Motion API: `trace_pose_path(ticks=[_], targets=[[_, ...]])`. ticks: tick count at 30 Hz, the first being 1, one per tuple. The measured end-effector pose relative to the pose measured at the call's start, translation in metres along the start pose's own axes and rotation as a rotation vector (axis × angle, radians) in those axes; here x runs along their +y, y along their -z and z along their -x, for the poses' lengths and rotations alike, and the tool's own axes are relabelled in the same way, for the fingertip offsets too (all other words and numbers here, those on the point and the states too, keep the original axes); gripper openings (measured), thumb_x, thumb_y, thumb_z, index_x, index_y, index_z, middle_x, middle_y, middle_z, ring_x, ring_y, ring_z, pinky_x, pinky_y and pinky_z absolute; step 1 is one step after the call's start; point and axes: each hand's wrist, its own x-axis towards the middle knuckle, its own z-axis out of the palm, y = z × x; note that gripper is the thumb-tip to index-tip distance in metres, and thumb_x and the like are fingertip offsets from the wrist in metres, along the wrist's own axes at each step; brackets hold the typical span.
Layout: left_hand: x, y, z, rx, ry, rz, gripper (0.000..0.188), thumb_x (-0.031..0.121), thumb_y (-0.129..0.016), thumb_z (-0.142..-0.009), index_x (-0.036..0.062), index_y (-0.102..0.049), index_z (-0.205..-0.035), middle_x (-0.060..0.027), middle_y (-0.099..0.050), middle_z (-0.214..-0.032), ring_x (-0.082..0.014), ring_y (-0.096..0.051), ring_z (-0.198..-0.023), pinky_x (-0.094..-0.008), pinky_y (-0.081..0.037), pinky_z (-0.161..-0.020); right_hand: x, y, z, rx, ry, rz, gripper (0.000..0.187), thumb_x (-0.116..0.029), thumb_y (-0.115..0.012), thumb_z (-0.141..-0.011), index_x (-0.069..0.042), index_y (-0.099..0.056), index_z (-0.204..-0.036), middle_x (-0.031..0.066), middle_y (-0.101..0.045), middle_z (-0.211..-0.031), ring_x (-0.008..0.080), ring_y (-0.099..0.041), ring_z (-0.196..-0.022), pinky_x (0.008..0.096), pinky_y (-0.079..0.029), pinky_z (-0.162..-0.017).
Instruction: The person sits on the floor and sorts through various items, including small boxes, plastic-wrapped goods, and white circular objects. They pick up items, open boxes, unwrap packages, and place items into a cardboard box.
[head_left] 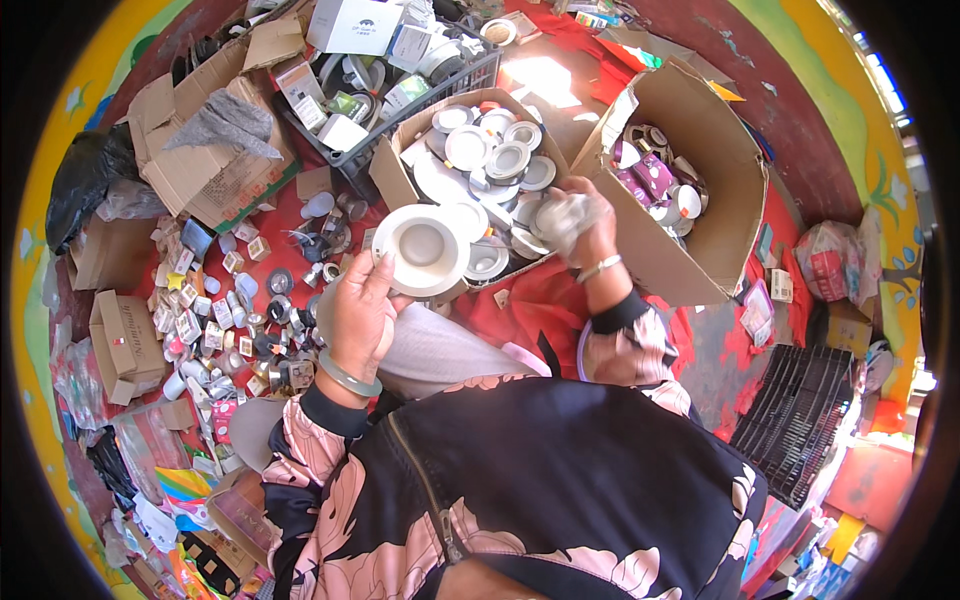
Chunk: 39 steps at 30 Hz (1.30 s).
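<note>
My left hand [358, 318] grips the rim of a round white downlight [440, 272], with the thumb on its face. The light's wide ring and recessed centre face up. My right hand [600, 232] is closed around a crumpled greyish-white rag [566, 220], blurred by motion. It is held over the right edge of an open cardboard box [393, 172] heaped with white round downlights [508, 160]. The rag and the downlight are apart.
A taller open carton [730, 215] at right contains purple packs and white fittings. Behind stands a dark plastic crate [440, 95] full of boxed lights. Several small lamps and boxes [225, 310] cover the red cloth at left. A black wire rack [795, 420] lies at right.
</note>
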Motion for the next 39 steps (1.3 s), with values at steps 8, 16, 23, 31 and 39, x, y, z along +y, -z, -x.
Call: trace_pose_path(ticks=[8, 16, 23, 31, 39], targets=[[-0.002, 0.006, 0.0, 0.015, -0.006, 0.068, 0.018, 0.015, -0.048, -0.093, 0.0062, -0.056, -0.107, -0.0023, -0.059, -0.101, -0.0126, -0.06, -0.09, -0.0282, -0.054, -0.071, 0.025, 0.113, -0.073, 0.378, 0.11, 1.532, 0.018, -0.018, -0.062, -0.071, -0.002, -0.066, -0.077, 0.0156, -0.063, -0.069, 0.0294, -0.062, -0.068, 0.0366, -0.048, -0.064], [0.0, 0.001, -0.001, -0.013, -0.013, 0.105, 0.022, 0.015, -0.048, -0.094, 0.0048, -0.055, -0.112, -0.0037, -0.059, -0.103, -0.0134, -0.06, -0.092, -0.0281, -0.054, -0.073, 0.028, 0.154, -0.107, 0.304, 0.013, 1.646, 0.014, -0.013, -0.061, -0.071, -0.003, -0.066, -0.08, 0.0129, -0.063, -0.071, 0.0239, -0.062, -0.067, 0.0353, -0.049, -0.061], [0.002, 0.0, 0.001, -0.022, -0.029, 0.117, 0.023, 0.014, -0.047, -0.094, 0.0026, -0.053, -0.113, -0.0051, -0.058, -0.106, -0.0147, -0.059, -0.095, -0.0299, -0.053, -0.077, 0.025, 0.077, -0.086, 0.344, 0.015, 2.223, 0.028, -0.022, -0.059, -0.078, -0.009, -0.063, -0.102, 0.0159, -0.065, -0.097, 0.0318, -0.063, -0.092, 0.0374, -0.051, -0.079], [-0.001, 0.002, -0.002, -0.042, -0.001, 0.073, 0.023, 0.014, -0.047, -0.094, 0.0024, -0.053, -0.113, -0.0049, -0.059, -0.103, -0.0131, -0.061, -0.09, -0.0275, -0.053, -0.072, 0.043, 0.087, -0.079, 0.337, -0.248, 2.121, 0.032, -0.019, -0.054, -0.083, -0.005, -0.061, -0.111, 0.0157, -0.062, -0.109, 0.0327, -0.06, -0.099, 0.0385, -0.051, -0.08], [-0.021, 0.0, -0.051, -0.28, 0.175, -0.599, 0.021, 0.013, -0.052, -0.089, -0.0004, -0.059, -0.103, -0.0037, -0.062, -0.079, -0.0078, -0.06, -0.071, -0.0217, -0.048, -0.056, -0.007, -0.008, 0.012, -0.551, -0.043, 1.014, 0.045, -0.033, -0.058, -0.088, 0.001, -0.054, -0.117, 0.0062, -0.061, -0.099, 0.0138, -0.055, -0.093, 0.0275, -0.044, -0.082]])
